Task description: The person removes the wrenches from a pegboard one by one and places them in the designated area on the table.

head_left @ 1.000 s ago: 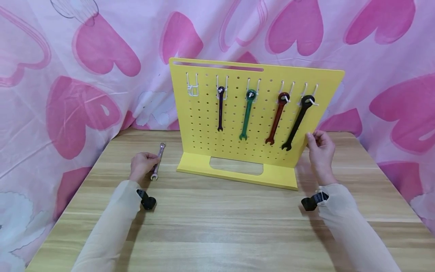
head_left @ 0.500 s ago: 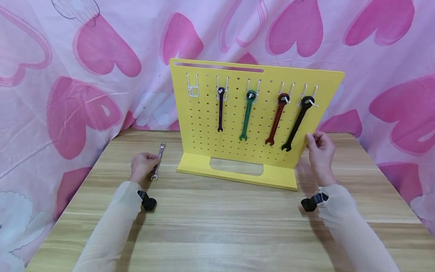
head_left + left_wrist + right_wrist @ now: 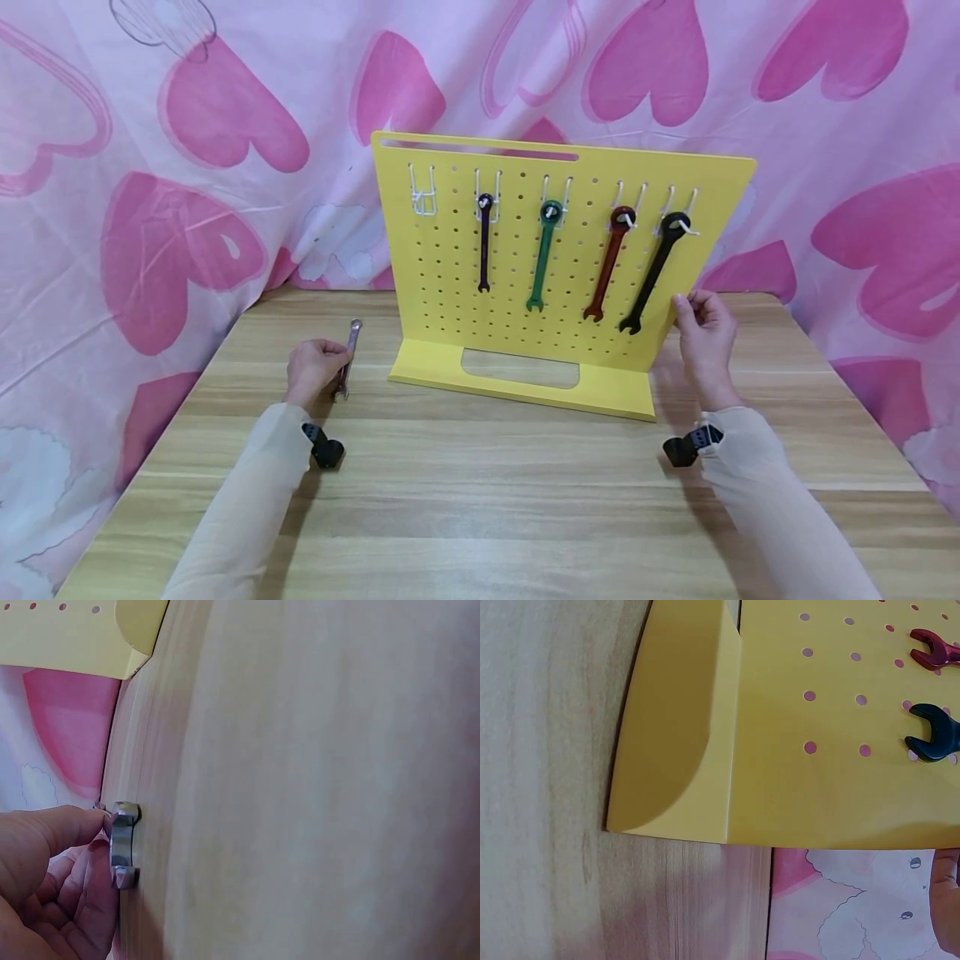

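Note:
On the left of the table my left hand (image 3: pixel 315 371) pinches the silver wrench (image 3: pixel 352 335) between thumb and fingers. The left wrist view shows the thumb and fingertips of the left hand (image 3: pixel 64 877) against the wrench (image 3: pixel 122 844), its open jaw end toward the camera. My right hand (image 3: pixel 707 342) grips the right edge of the yellow pegboard (image 3: pixel 465 321), thumb on the front, other fingers partly hidden behind. Only a bit of the right hand (image 3: pixel 946 904) shows at the right wrist view's edge, beside the pegboard (image 3: pixel 840 799).
Purple (image 3: pixel 484 246), green (image 3: pixel 543 258), red (image 3: pixel 609 267) and black (image 3: pixel 652 279) wrenches hang on the board's white hooks. A bare white hook (image 3: pixel 423 200) is at the board's upper left. Behind the wooden table (image 3: pixel 480 500) hangs a pink heart-patterned curtain (image 3: pixel 322 83).
The silver wrench has shifted very slightly and its open end looks turned in the left hand. The right hand stays on the board's edge.

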